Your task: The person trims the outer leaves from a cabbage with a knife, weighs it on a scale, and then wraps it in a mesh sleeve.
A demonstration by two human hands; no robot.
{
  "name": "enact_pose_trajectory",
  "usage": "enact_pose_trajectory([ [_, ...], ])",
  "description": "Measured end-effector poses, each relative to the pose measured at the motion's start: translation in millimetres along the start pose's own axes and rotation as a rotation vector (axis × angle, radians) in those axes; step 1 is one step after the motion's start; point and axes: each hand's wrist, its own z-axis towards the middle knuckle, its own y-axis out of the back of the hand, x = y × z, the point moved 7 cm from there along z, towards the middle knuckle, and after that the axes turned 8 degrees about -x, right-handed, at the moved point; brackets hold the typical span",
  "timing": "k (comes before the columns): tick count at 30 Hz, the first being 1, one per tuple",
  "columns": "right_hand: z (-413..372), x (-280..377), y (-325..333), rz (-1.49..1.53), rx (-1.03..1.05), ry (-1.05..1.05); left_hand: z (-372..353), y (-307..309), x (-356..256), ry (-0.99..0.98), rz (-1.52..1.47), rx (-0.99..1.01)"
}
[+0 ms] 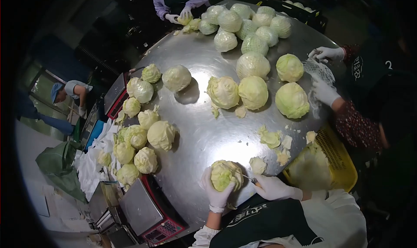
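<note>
My left hand, in a white glove, is wrapped around the left side of a cabbage near the table's front edge. In my white-gloved right hand is a small knife, its blade pointing left against the cabbage's right side. The handle is mostly hidden by my fingers. Just above the knife lies a loose cabbage leaf. More leaf trimmings are scattered further up the metal table.
Several bare cabbages stand at left beside a red-framed scale. Net-wrapped cabbages fill the far side. A yellow basket holds trimmings at right. A co-worker's gloved hands handle white netting; another person holds a cabbage at the far edge.
</note>
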Motion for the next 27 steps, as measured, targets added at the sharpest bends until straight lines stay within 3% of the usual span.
enact_pose_trajectory([
  [11,33.9,6.4,-11.6,-0.257,0.008,-0.07,5.7,-7.4,8.3,0.127,-0.159,-0.061],
  [13,57.6,-20.9,-33.9,-0.261,-0.005,-0.064,8.0,-10.5,-22.2,-0.167,0.158,0.04],
  [14,67.1,-23.0,-35.9,-0.265,-0.012,-0.04,5.6,-13.8,-16.2,-0.18,0.155,0.043],
  [16,63.3,-29.0,-35.0,-0.234,-0.028,-0.048,-7.7,-4.6,17.9,-0.01,-0.127,-0.058],
  [17,59.9,-33.6,-29.7,-0.122,-0.069,-0.086,-9.4,3.4,34.3,0.147,-0.28,-0.043],
  [18,57.0,-38.6,-23.5,-0.019,-0.1,-0.118,-14.9,11.4,41.6,0.151,-0.285,-0.05],
  [20,54.4,-31.8,-15.1,0.094,-0.047,-0.18,-32.5,26.2,73.7,0.391,-0.655,-0.052],
  [22,54.7,-20.7,-29.9,0.046,0.161,-0.177,-43.6,44.1,91.6,0.348,-0.623,-0.021],
  [23,54.7,-16.9,-40.2,0.052,0.172,-0.171,-45.4,44.8,81.0,0.377,-0.643,0.043],
  [25,60.4,10.8,-46.1,0.407,0.011,0.088,-43.7,38.8,56.2,0.425,-0.697,0.151],
  [27,63.0,13.4,-52.5,0.358,0.056,0.115,-40.6,33.6,50.7,0.402,-0.67,0.18],
])
